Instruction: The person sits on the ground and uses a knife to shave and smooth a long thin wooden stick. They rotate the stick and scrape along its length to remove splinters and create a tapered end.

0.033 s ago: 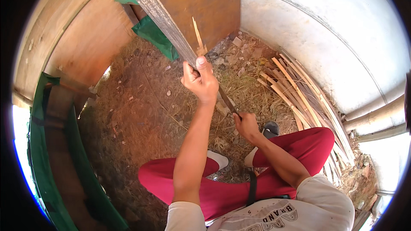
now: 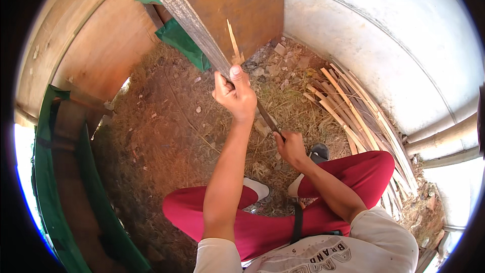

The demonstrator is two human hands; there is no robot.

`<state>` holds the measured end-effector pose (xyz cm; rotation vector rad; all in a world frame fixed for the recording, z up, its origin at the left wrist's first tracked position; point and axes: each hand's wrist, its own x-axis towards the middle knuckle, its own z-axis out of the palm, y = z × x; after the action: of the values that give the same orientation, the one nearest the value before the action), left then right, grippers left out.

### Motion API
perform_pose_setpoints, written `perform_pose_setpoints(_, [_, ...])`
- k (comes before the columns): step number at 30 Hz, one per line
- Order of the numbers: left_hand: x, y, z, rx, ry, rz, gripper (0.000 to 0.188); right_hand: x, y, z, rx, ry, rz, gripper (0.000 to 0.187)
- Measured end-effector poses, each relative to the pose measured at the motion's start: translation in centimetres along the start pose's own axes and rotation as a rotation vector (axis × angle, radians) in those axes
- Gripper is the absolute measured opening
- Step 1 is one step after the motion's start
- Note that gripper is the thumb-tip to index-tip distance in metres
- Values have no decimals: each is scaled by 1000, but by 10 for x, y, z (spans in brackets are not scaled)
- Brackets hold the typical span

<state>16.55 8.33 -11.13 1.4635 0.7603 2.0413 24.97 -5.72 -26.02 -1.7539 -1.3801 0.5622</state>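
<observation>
My left hand (image 2: 234,95) is closed around a long, weathered grey wooden strip (image 2: 189,23), thumb on top. The strip slants from the hand up to the far left, past the picture's upper edge. Just beyond my fist, a pale pointed splinter (image 2: 232,38) stands up; whether it is joined to the strip is unclear. Nearer to me, my right hand (image 2: 291,146) is closed on the near end of a dark, narrow, blade-like piece (image 2: 265,116). This piece runs up toward the left fist, which hides where it meets the strip.
Cut wooden strips (image 2: 348,106) lie piled along the white wall (image 2: 384,35) at right. A brown panel (image 2: 255,7) with green sheeting (image 2: 179,43) stands ahead. At left is a green-edged trough (image 2: 68,156). Dry grass and debris cover the dirt ground (image 2: 166,116) before my bent knees.
Both hands have shifted very slightly left, the strip and dark piece moving along with them. Their grips look the same.
</observation>
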Motion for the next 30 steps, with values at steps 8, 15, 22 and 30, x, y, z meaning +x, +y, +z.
perform_pose_setpoints(8, [2,-6,17,-13,-4,22,36,-25,111,60,-248,13,11,38])
perform_pose_setpoints(15, [3,-10,17,48,-40,30,35,-13,86,47,-211,-41,22,36])
perform_pose_setpoints(22, [11,-10,10,17,5,43,39,-3,23,1,-36,-171,208,31])
perform_pose_setpoints(30, [13,-11,21,-18,24,33,36,-51,131,55,-255,-70,-15,33])
